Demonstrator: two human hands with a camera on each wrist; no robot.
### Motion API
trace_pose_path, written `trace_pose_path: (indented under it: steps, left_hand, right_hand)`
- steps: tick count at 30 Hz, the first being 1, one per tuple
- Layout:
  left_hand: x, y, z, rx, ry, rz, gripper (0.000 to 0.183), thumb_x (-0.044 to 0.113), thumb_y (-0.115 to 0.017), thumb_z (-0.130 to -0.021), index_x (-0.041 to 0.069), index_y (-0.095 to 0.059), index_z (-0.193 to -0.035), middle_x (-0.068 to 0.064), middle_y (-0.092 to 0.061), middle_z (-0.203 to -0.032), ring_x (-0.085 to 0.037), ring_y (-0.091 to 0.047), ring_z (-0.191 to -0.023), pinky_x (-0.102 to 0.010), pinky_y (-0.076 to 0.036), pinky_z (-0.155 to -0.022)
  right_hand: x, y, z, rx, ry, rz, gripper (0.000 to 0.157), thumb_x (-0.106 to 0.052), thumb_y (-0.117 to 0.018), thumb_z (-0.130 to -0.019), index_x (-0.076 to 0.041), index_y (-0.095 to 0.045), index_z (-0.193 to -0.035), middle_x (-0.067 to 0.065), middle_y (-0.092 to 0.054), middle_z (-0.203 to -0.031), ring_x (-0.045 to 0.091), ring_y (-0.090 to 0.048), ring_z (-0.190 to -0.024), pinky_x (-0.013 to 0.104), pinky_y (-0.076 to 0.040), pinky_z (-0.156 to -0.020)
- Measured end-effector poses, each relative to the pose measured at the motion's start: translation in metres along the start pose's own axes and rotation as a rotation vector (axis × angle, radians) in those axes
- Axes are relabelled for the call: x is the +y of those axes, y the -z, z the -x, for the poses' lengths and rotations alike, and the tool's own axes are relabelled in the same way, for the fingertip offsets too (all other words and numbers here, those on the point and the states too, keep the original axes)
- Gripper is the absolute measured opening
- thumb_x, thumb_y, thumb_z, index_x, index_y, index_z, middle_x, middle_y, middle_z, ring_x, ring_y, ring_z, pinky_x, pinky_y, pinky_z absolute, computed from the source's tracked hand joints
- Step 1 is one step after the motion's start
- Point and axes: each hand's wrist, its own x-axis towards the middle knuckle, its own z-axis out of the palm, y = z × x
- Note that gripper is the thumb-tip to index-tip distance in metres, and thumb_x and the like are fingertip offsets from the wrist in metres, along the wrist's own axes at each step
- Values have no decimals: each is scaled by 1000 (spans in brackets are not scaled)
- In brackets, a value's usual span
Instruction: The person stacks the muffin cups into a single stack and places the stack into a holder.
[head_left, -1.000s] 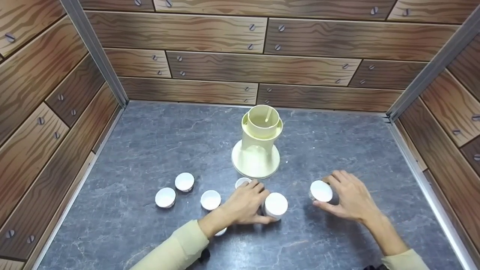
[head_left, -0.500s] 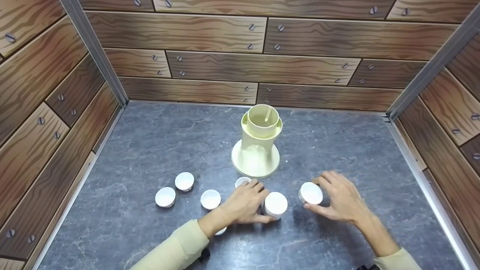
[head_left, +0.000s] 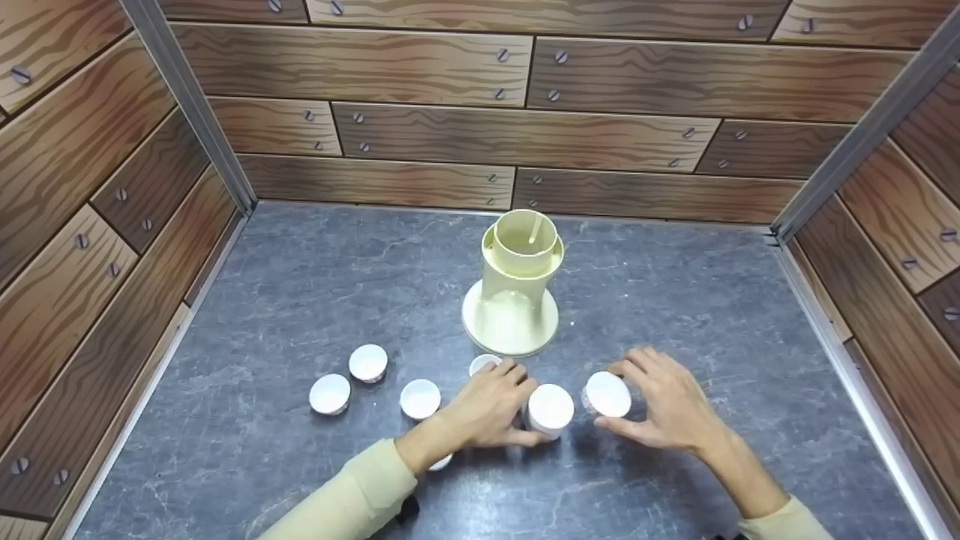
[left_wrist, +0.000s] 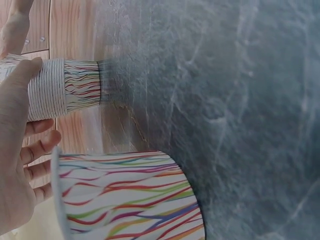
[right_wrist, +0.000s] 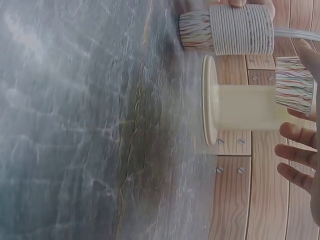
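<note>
My left hand (head_left: 487, 409) holds a stack of nested paper cups (head_left: 551, 409) upright on the table. Seen from the left wrist, the stack (left_wrist: 50, 90) shows many white rims above one cup wall with coloured wavy lines. My right hand (head_left: 667, 405) pinches a single paper cup (head_left: 609, 395) between thumb and fingers, just right of the stack. In the right wrist view this cup (right_wrist: 295, 85) is raised off the table, slightly tilted, level with the stack's upper part and apart from it. Another paper cup (left_wrist: 125, 195) stands close under the left wrist.
A cream cylindrical stand (head_left: 517, 300) with a wide round base is behind the hands. Loose paper cups stand to the left, among them one cup (head_left: 330, 394), another (head_left: 368, 364) and a third (head_left: 420, 399). Wood-patterned walls (head_left: 450, 135) border the grey table (head_left: 337, 277).
My right hand has moved left with its paper cup, from well apart to close beside the stack. My left hand and the stack have stayed in place.
</note>
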Motion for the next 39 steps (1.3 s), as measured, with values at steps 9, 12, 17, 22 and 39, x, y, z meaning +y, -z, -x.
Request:
trace_pose_path:
  steps: [9,12,17,22,39]
  left_hand:
    - [-1,-1,-1,22,-15,-24,64,81,-63,-85,22,-68,-108,4,-65,-100,-16,-59,-95,-30,-47,-76]
    - [-1,0,-1,6,-13,-21,64,81,-62,-86,22,-68,-110,4,-66,-101,-16,-59,-96,-30,-48,-77]
    - [-1,0,0,-20,-8,-20,64,80,-61,-86,22,-68,-112,4,-67,-103,-16,-60,-98,-31,-49,-79]
    - [-1,0,0,-26,-3,-23,64,80,-63,-85,22,-68,-110,4,-67,-102,-16,-60,-98,-30,-49,-79]
    - [0,0,0,-6,-3,-36,66,83,-59,-86,21,-67,-108,3,-66,-101,-16,-60,-97,-30,-48,-77]
  right_hand:
    - [-13,-2,-10,3,-3,-52,60,-59,-90,-70,-19,-73,-110,-6,-68,-100,11,-63,-91,34,-55,-77]
    - [-16,-3,-13,5,11,-61,61,-64,-87,-73,-19,-73,-110,-6,-68,-101,11,-64,-92,33,-55,-79]
    - [-20,-5,-18,21,27,-78,61,-63,-89,-71,-19,-73,-110,-6,-68,-101,11,-64,-93,33,-55,-80]
    - [-26,-9,-22,37,39,-108,59,-60,-90,-71,-19,-72,-109,-7,-67,-101,12,-62,-92,35,-53,-79]
    - [-34,-19,-30,8,68,-106,58,-65,-84,-76,-18,-72,-109,-7,-67,-99,10,-61,-90,33,-55,-79]
